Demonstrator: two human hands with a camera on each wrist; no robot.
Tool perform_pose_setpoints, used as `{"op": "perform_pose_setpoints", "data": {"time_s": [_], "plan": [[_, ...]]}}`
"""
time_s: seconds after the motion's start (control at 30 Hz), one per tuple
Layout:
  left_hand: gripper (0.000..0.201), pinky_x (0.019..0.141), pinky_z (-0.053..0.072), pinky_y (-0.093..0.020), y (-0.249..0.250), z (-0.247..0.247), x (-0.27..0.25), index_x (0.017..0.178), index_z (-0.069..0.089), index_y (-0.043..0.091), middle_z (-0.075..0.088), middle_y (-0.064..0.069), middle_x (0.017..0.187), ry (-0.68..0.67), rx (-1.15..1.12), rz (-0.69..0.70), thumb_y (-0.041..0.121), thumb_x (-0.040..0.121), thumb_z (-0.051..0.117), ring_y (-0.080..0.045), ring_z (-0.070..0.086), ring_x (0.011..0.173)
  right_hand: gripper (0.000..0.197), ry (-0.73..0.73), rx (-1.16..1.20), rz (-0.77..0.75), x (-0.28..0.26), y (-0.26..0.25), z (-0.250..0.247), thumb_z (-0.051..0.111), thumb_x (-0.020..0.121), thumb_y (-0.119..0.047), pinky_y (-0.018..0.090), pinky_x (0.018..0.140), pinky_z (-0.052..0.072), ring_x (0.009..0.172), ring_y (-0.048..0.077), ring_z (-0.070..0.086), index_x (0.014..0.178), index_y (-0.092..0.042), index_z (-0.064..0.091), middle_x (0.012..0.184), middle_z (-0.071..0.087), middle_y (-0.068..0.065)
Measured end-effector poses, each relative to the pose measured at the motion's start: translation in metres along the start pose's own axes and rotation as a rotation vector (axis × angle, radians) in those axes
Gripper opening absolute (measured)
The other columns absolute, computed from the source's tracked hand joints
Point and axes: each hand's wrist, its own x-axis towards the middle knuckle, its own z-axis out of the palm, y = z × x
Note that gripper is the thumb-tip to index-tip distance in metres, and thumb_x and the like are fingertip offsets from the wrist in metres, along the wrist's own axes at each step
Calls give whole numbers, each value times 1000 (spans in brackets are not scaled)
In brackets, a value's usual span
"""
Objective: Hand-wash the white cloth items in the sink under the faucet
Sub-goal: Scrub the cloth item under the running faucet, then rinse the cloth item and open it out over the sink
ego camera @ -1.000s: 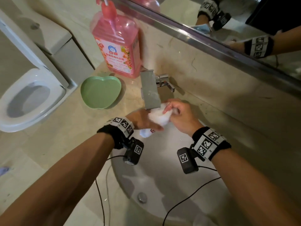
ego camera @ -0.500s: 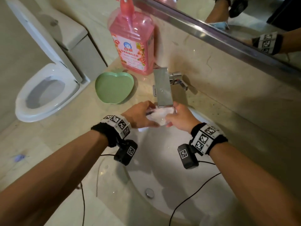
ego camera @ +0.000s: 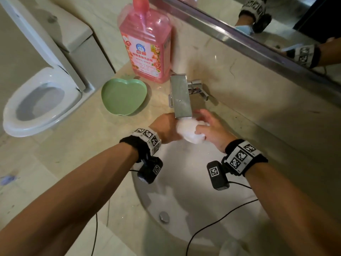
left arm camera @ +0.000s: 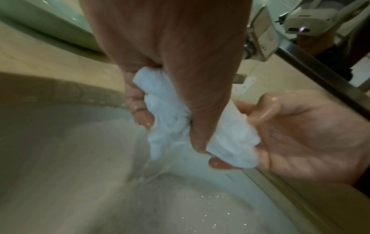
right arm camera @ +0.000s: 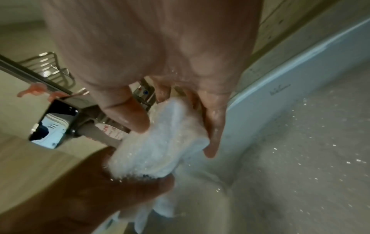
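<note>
A wet, bunched white cloth (ego camera: pixel 188 131) (left arm camera: pixel 170 120) (right arm camera: pixel 160 142) hangs just under the spout of the square steel faucet (ego camera: pixel 180 97), over the white sink (ego camera: pixel 184 182). My left hand (ego camera: pixel 166 129) (left arm camera: pixel 168 95) grips its left part, fingers and thumb curled round the bundle. My right hand (ego camera: pixel 208 129) (right arm camera: pixel 176 126) pinches the right part between thumb and fingers. Water runs off the cloth into the basin in the left wrist view. Another white cloth (ego camera: pixel 230 246) lies at the basin's near edge.
A pink detergent bottle (ego camera: pixel 145 47) stands behind the faucet on the left, with a green apple-shaped dish (ego camera: pixel 123 97) in front of it on the marble counter (ego camera: pixel 64 154). A toilet (ego camera: pixel 36 100) sits to the left. A mirror (ego camera: pixel 276 21) runs along the wall. The drain plug (ego camera: pixel 164 217) is low in the basin.
Both hands have kept hold of the cloth under the spout and worked it. The right hand has shifted its fingers over the bundle. The head view has moved closer.
</note>
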Motion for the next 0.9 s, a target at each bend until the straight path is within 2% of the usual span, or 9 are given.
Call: {"op": "perform_pose_setpoints", "data": {"time_s": [0.07,0.17,0.3,0.43,0.53,0.63,0.73,0.8,0.9], "plan": [[67,94,49,-33,6,-5,-2,134,57,23,61,-9,130,37,-2,68,40,73,81,-29,61,112,66,-51,47,120,2,6,3,62,83,-7,50,81,61,117,33,59,141,-34,47,141,49,9],[83,95,49,-38,0,-18,-8,139,46,23,51,-5,130,-37,99,23,46,68,82,-23,56,111,53,-116,112,133,6,6,17,57,85,4,40,65,61,97,36,71,123,-33,58,128,56,12],[75,80,43,-30,-22,-37,-26,133,43,18,54,0,116,-135,10,-196,48,73,78,-21,55,99,51,-29,114,3,16,-4,40,65,76,19,45,74,63,99,30,70,103,-24,69,115,68,10],[58,71,42,-26,-29,-41,-30,120,59,23,63,2,104,-172,-47,-321,48,71,79,-19,59,89,45,2,39,-83,19,-19,57,79,68,15,47,86,60,98,21,72,87,-25,77,94,77,-4],[50,71,43,-23,-27,-34,-23,117,63,25,68,3,101,-200,-145,-302,39,72,80,-18,64,91,43,-5,-90,-100,12,-22,49,77,73,8,47,96,56,104,19,71,105,-20,75,104,76,1],[60,71,43,-16,-16,-24,-13,126,58,20,65,4,105,-198,-280,-217,26,72,84,-17,63,96,45,61,-175,-104,-2,-26,25,68,77,5,46,99,53,105,23,68,110,-26,68,112,72,3],[66,82,45,-12,-1,-18,-5,132,56,18,65,5,111,-149,-423,-164,18,72,85,-14,62,103,67,261,-251,-125,-13,-31,6,68,77,-1,20,78,56,92,19,64,136,-25,47,116,64,5],[69,94,44,-21,5,-19,-3,138,51,15,63,-1,124,-196,-445,-166,13,75,80,-17,59,115,81,339,-287,-161,-15,-34,2,70,77,-5,0,59,42,86,9,61,147,-26,35,111,61,-4],[83,100,46,-33,8,-23,-6,143,44,12,60,-8,131,-258,-372,-211,18,68,80,-25,57,120,76,349,-226,-192,-16,-37,12,71,76,-6,3,68,44,91,-4,61,141,-32,40,103,59,-19]]}}
